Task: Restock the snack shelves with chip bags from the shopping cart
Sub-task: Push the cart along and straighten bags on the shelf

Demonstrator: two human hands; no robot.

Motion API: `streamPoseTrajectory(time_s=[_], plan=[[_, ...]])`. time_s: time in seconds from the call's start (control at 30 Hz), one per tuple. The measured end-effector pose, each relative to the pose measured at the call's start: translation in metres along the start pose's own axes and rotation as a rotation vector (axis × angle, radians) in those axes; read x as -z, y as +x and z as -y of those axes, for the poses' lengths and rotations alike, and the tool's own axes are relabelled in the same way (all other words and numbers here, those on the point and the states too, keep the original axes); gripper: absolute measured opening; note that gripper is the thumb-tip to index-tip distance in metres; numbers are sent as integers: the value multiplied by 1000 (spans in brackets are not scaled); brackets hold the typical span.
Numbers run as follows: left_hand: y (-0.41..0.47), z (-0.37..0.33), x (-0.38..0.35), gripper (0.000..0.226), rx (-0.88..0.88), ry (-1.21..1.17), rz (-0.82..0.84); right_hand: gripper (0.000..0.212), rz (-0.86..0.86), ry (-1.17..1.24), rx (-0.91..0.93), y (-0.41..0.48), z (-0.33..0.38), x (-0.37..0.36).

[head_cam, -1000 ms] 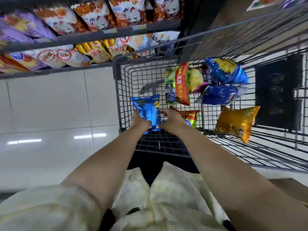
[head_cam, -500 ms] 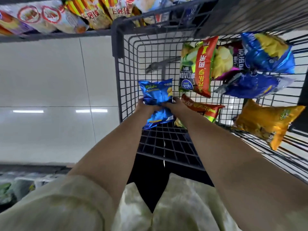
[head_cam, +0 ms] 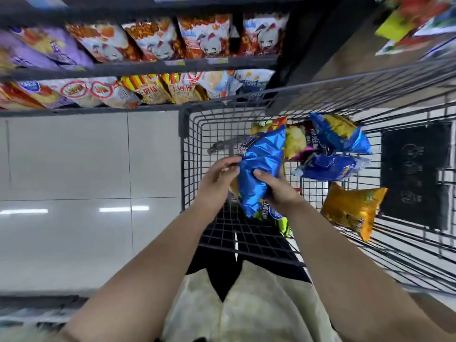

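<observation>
1. Holding blue chip bag point(head_cam: 262, 164) in both hands, lifted over the left part of the shopping cart point(head_cam: 195, 144) basket. The bag is tilted, with its top end pointing toward the shelves.
2. Left hand point(head_cam: 218, 177): fingers bent onto the bag's left edge, pinching it.
3. Right hand point(head_cam: 278, 193): wrapped round the bag's lower right side with the thumb across the front, clamped on.
4. Green-and-red bag point(head_cam: 275, 214) lies in the cart just under the held bag, mostly hidden by it.
5. More bags are in the cart to the right. Upper blue bag point(head_cam: 341, 134) sits above lower blue bag point(head_cam: 328, 166), close together. Orange bag point(head_cam: 352, 209) lies nearer the person, apart from both hands.
6. Snack shelves point(head_cam: 158, 66) stand beyond the cart, two tiers packed with bags.
7. Tiled floor point(head_cam: 74, 169) is to the left of the cart.
</observation>
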State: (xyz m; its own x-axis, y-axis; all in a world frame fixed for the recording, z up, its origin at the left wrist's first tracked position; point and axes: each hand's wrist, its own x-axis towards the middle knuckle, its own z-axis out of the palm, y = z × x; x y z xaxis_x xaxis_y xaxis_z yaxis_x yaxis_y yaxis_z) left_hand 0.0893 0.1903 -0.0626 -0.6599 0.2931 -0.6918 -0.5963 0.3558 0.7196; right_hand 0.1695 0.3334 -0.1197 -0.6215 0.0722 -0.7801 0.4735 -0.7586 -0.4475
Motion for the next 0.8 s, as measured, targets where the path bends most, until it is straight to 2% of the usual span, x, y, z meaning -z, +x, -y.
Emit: streamPoseTrajectory(time_s=[0.1,0.17,0.3,0.37,0.43,0.57,0.63,0.7,0.8], plan=[[-7,-24,7,21,-51,-81,-88,68,128,67,-109,-28,28,-10],[-13,-33,10,26,34,-136,-88,68,239,112,-138,-43,40,-13],[-37,-38,13,44,310,-414,201,51,380,97,-87,-69,60,-19],[-47,-32,11,44,323,-537,282,43,361,31,-123,-77,68,-24],[-57,-26,11,41,293,-576,302,46,282,-124,-131,-82,77,-31],[-83,-17,20,34,207,-604,201,17,159,-479,121,-81,85,-53],[-97,-11,33,42,141,-640,96,18,163,-624,186,-74,81,-73],[-113,-3,51,61,104,-662,-27,18,204,-676,150,-70,73,-98],[-139,10,82,64,24,-708,-164,42,357,-823,79,-71,52,-138]])
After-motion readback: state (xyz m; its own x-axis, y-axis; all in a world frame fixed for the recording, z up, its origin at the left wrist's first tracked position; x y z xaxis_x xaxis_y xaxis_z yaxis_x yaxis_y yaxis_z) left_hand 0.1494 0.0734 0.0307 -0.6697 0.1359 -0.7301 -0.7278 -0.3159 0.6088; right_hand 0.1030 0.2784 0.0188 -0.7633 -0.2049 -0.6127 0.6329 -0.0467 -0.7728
